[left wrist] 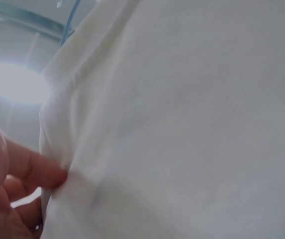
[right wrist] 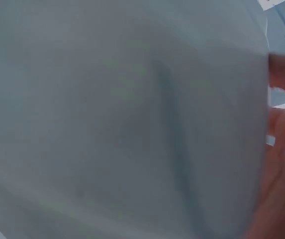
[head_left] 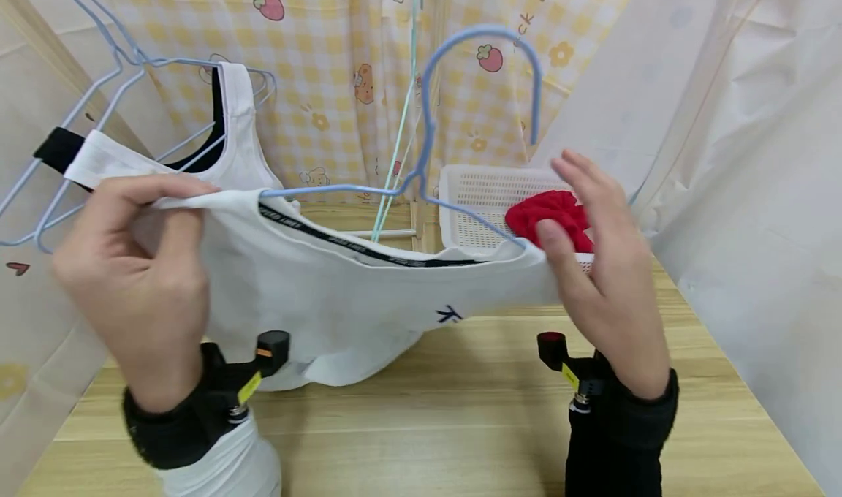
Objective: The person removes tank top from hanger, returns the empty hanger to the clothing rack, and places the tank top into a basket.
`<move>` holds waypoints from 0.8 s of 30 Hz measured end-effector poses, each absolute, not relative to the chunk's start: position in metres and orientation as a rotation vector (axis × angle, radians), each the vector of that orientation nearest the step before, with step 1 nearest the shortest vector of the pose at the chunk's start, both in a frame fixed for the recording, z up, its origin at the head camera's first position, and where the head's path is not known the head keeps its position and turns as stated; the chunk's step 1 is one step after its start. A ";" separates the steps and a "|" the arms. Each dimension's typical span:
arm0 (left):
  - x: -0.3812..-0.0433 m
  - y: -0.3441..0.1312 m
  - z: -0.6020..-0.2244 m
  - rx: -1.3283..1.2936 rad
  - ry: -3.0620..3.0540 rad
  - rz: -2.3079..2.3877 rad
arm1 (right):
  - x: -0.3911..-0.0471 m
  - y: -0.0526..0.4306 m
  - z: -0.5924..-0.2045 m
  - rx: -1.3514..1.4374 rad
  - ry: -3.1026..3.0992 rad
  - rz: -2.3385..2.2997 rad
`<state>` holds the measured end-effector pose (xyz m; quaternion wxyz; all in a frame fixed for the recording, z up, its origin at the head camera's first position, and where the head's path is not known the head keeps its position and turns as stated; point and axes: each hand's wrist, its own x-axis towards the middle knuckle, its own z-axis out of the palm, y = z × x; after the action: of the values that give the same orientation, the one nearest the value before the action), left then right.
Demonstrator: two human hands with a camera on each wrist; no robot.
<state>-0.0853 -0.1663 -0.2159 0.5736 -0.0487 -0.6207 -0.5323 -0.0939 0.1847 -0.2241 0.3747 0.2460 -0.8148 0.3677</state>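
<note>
Wooden table (head_left: 460, 438), hands (head_left: 141, 270) at white garment (head_left: 329, 292) on hanger (head_left: 483, 31)

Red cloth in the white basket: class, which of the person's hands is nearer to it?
Right: the right hand is in front of the red cloth, toward its right edge; the left hand is much farther left, pinching the white garment.

Downward head view, close wrist views

Matt cloth garment (head_left: 329, 300), smooth plastic-looking hanger (head_left: 426, 99), smooth wood-grained tabletop (head_left: 460, 424), matt plastic basket (head_left: 473, 197)
</note>
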 end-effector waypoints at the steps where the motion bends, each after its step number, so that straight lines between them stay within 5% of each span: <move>1: -0.086 -0.160 -0.215 -0.108 -1.474 -1.261 | -0.090 0.185 -0.223 0.597 -2.028 0.963; 11: -0.095 -0.109 -0.220 -0.109 -1.585 -1.491 | -0.084 0.195 -0.217 0.173 -1.585 0.837; 24: -0.096 -0.103 -0.229 -0.203 -2.024 -1.268 | -0.103 0.217 -0.223 0.182 -1.728 0.939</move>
<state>-0.0961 -0.1032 -0.2289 0.3640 -0.0789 -0.7865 -0.4927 -0.1032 0.2175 -0.2235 0.5506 0.0769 -0.7304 0.3968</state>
